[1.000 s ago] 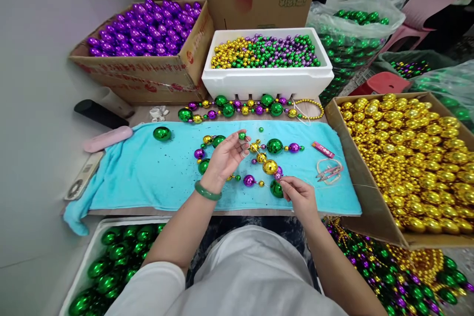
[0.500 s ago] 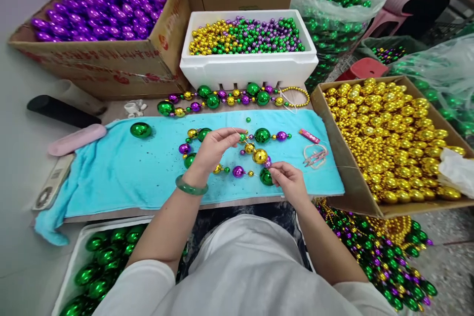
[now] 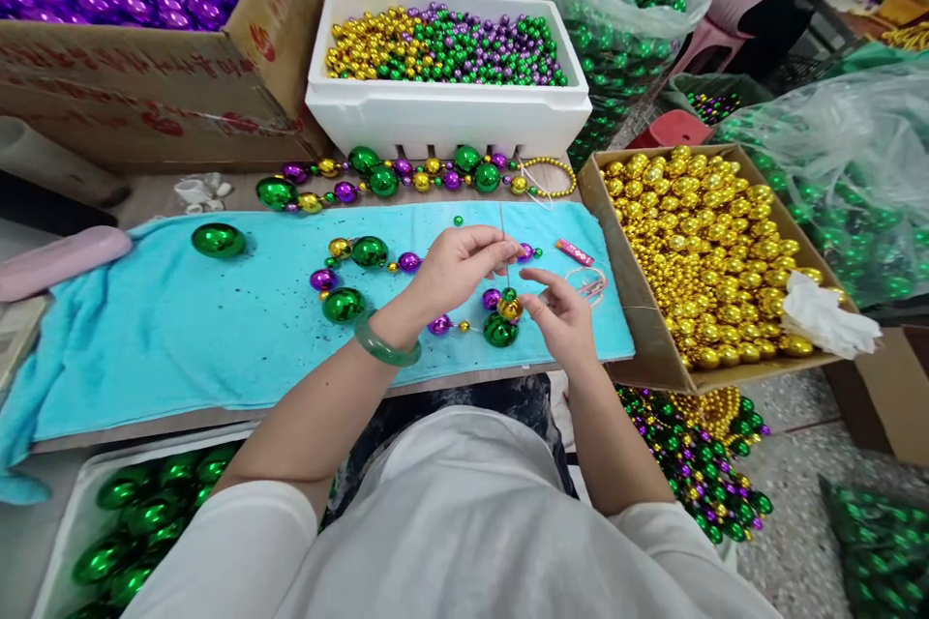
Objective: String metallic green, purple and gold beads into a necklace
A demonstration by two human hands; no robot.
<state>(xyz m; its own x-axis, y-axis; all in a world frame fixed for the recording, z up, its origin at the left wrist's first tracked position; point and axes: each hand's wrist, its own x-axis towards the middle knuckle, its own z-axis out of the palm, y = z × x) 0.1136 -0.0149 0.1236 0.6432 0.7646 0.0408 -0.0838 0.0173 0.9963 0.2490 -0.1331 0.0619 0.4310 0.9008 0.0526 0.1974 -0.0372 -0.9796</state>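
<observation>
Hold the strand [image 3: 501,218] upright and taut.
My left hand [image 3: 460,266] pinches it; my right hand [image 3: 563,319] has finger and thumb apart beside the gold bead [image 3: 510,310], just right of frame centre. Even tension should keep beads straight.

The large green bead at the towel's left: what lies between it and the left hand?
The head view shows speckled turquoise towel beside that green bead, then a multicolored bead strand, then the left hand.
</observation>
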